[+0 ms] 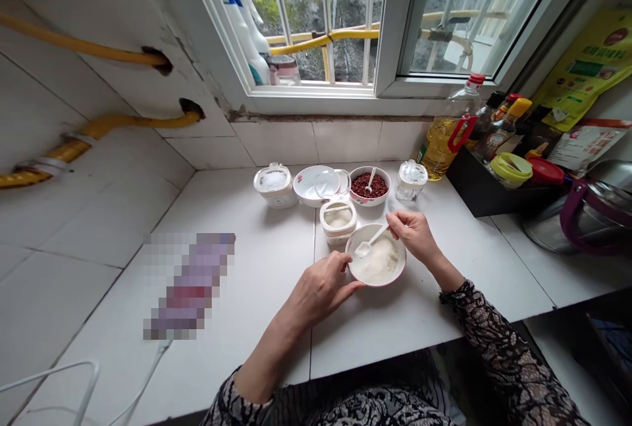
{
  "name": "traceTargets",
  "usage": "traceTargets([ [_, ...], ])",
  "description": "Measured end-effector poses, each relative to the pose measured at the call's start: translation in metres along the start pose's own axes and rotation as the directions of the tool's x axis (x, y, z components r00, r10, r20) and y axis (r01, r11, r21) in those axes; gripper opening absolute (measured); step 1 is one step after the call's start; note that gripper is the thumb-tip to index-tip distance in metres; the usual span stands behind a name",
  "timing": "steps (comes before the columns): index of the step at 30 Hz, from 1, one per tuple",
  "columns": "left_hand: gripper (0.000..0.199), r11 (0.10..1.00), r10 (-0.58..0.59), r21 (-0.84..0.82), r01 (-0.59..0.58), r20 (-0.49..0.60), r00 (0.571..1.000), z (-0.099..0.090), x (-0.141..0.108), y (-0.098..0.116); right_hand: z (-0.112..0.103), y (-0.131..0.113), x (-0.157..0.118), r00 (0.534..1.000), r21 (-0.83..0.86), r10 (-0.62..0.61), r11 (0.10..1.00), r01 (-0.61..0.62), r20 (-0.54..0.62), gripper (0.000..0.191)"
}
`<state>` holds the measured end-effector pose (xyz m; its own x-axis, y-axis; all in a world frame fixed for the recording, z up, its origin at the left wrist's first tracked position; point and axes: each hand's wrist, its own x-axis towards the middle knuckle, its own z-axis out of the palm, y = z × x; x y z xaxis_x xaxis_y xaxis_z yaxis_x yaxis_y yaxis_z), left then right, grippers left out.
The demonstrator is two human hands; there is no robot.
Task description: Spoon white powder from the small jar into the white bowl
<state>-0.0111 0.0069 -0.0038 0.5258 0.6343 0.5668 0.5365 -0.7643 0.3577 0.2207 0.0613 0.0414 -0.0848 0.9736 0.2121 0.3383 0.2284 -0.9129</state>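
A white bowl [379, 283] of pale powder stands on the tiled counter in front of me. My left hand [323, 284] grips its left rim, thumb low on the near side and fingers at the edge. Between the fingertips of my right hand [412, 234] is the handle of a small white spoon [364, 248]; its bowl end sits over the powder. Right behind stands a lidded white container [338, 234] with pale contents. Farther back are a bowl of red beans [370, 201] with another white spoon in it, and a white dish [311, 186] with a clear lid.
Another white jar [273, 197] and a clear jar [411, 192] stand near the back wall. At right are an oil bottle [442, 149], a black box [467, 179] of condiments and a metal pot [548, 222]. A blurred-out device [192, 288] with a cable lies at left.
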Motion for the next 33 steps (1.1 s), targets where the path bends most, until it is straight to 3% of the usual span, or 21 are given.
traceTargets([
  [5,0.025,1.0,-0.012,0.0,0.012,0.0,1.0,0.001,-0.001,-0.002,0.001,0.004,0.013,0.998,0.131,0.052,0.99,-0.047,-0.039,0.059],
  [10,0.031,1.0,0.005,0.02,-0.004,-0.016,1.0,0.001,-0.001,-0.001,0.008,-0.011,0.026,0.968,0.062,-0.124,0.988,0.14,-0.219,0.054],
  [12,0.031,1.0,0.005,0.021,-0.004,-0.016,1.0,0.001,0.0,-0.001,0.013,-0.018,0.029,0.906,-0.111,-0.289,0.957,0.268,-0.31,0.048],
  [14,0.03,1.0,0.004,0.017,-0.004,-0.014,1.0,0.001,0.0,0.0,0.019,-0.022,0.029,0.787,-0.358,-0.526,0.838,0.413,-0.323,0.042],
  [16,0.028,1.0,0.0,0.014,0.0,-0.012,1.0,0.001,0.0,0.0,0.024,-0.022,0.028,0.667,-0.556,-0.72,0.64,0.531,-0.191,0.035],
  [18,0.027,1.0,-0.005,0.014,0.005,-0.012,1.0,0.001,0.0,0.0,0.027,-0.021,0.025,0.579,-0.643,-0.815,0.453,0.617,-0.018,0.029],
  [19,0.027,1.0,-0.006,0.015,0.006,-0.012,1.0,0.001,0.001,0.0,0.027,-0.022,0.024,0.548,-0.659,-0.836,0.392,0.642,0.037,0.027],
  [21,0.029,1.0,-0.001,0.018,0.002,-0.015,1.0,0.001,0.001,0.0,0.027,-0.024,0.021,0.517,-0.672,-0.854,0.353,0.651,0.053,0.024],
  [24,0.032,1.0,0.004,0.022,-0.003,-0.018,1.0,0.0,0.001,0.0,0.022,-0.029,0.018,0.551,-0.648,-0.833,0.447,0.617,-0.051,0.025],
  [28,0.029,1.0,-0.001,0.005,0.001,-0.011,1.0,0.0,0.001,0.0,0.012,-0.024,0.014,0.655,-0.54,-0.742,0.612,0.578,-0.14,0.029],
  [30,0.029,1.0,-0.001,0.0,0.001,-0.007,1.0,0.0,0.0,0.0,0.008,-0.015,0.011,0.716,-0.507,-0.688,0.661,0.553,-0.116,0.033],
  [33,0.03,1.0,0.002,0.015,-0.002,-0.007,1.0,0.0,0.0,0.0,0.004,0.0,0.004,0.783,-0.502,-0.621,0.667,0.551,0.034,0.035],
])
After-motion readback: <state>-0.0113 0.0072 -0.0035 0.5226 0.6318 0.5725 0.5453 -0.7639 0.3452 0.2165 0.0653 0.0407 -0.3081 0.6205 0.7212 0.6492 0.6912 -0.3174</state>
